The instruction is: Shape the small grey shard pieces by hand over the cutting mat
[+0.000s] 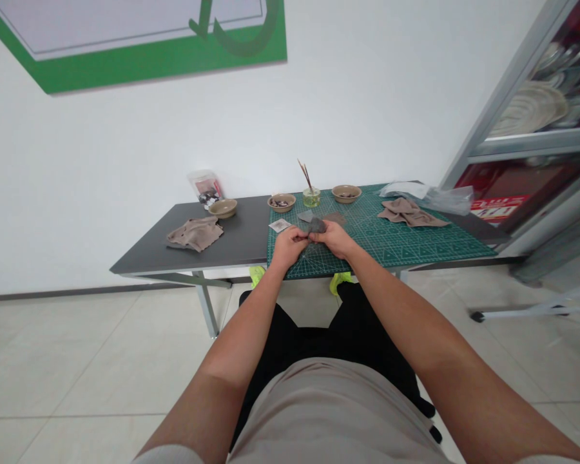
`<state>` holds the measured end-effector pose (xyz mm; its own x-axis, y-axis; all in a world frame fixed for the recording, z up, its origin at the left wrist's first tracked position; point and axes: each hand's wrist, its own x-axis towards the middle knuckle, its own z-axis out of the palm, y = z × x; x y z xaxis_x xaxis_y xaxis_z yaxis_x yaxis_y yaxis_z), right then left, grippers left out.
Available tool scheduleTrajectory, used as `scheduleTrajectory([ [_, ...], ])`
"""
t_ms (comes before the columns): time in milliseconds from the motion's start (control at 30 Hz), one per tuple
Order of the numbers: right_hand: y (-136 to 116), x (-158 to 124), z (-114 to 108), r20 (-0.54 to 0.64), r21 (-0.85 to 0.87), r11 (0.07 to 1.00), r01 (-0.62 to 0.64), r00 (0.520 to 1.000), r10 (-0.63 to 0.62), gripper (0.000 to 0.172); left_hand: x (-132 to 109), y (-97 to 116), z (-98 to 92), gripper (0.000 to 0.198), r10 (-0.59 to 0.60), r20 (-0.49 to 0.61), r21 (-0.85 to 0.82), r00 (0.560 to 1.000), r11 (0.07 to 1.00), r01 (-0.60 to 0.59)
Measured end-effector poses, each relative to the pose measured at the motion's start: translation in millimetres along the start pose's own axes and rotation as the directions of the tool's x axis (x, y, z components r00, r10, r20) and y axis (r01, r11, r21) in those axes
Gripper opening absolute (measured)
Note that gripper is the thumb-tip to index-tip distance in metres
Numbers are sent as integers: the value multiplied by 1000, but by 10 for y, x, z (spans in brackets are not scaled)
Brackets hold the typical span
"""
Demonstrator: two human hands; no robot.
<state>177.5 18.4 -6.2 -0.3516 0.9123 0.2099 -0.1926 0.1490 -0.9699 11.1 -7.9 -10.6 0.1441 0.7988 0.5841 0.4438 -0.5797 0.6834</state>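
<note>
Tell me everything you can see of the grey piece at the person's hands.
The grey piece is small, dark and matte, perhaps cloth or abrasive sheet; the material is unclear. It looks bent or bunched, its upper part showing above the fingers. The right hand grips it from the right; the left hand is close at its lower left, contact uncertain. It is over the green cutting mat. Its underside is hidden.
</note>
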Motion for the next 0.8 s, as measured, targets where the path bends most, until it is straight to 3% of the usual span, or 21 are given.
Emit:
scheduleTrajectory([
  [133,24,7,-11,-8,8,1000,1,1000,0,42,3,-22,-6,3,-27,-10,-15,1000,1000,27],
  [333,74,28,-19,4,-2,1000,-1,1000,1,44,5,-41,22,14,27,5,36,1000,999,-27],
  [533,76,34,-51,20,-2,999,46,999,-46,44,13,-21,3,4,-38,-24,-57,999,998,37],
  [800,61,19,-34,11,36,999,35,999,-35,44,16,3,-22,10,-138,8,-166,990,976,137],
])
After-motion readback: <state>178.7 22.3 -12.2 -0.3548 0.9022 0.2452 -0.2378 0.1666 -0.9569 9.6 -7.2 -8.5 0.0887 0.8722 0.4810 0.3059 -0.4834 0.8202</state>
